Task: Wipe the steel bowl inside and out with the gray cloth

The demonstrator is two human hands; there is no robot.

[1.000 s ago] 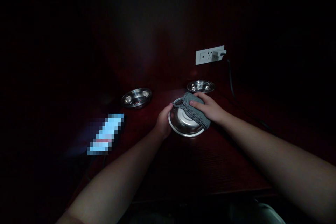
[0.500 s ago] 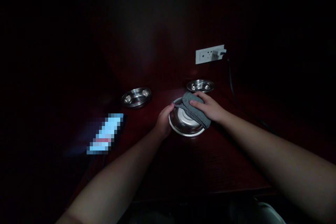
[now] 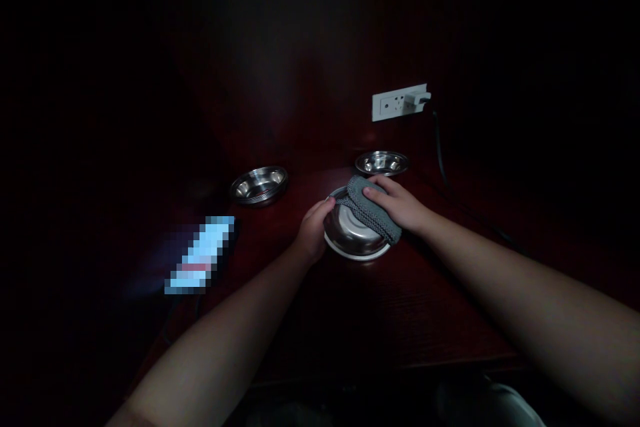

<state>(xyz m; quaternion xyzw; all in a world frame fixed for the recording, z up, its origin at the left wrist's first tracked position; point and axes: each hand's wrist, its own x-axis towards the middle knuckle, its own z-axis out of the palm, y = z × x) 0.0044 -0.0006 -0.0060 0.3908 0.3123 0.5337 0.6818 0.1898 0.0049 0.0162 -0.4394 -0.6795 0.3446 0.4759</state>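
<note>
A shiny steel bowl [image 3: 354, 232] is held between my two hands, its rounded underside facing me. My left hand [image 3: 315, 230] grips the rim on the left, thumb on top and the other fingers hidden behind. On the right, my right hand [image 3: 395, 203] is closed on a folded grey cloth [image 3: 373, 210], pressing it against the bowl's upper right side. A corner of the cloth reaches across toward my left thumb.
Stacked steel bowls [image 3: 259, 185] stand at the back left, and another steel bowl [image 3: 381, 163] sits behind my right hand. A lit, blurred-out phone screen [image 3: 201, 255] is at the left. A wall socket [image 3: 400, 103] holds a plug, its dark cable [image 3: 440, 153] trailing right over the dark red table [image 3: 350, 320].
My left hand and the bowl's left rim have shifted very slightly to the right. The cloth stays against the bowl in my right hand.
</note>
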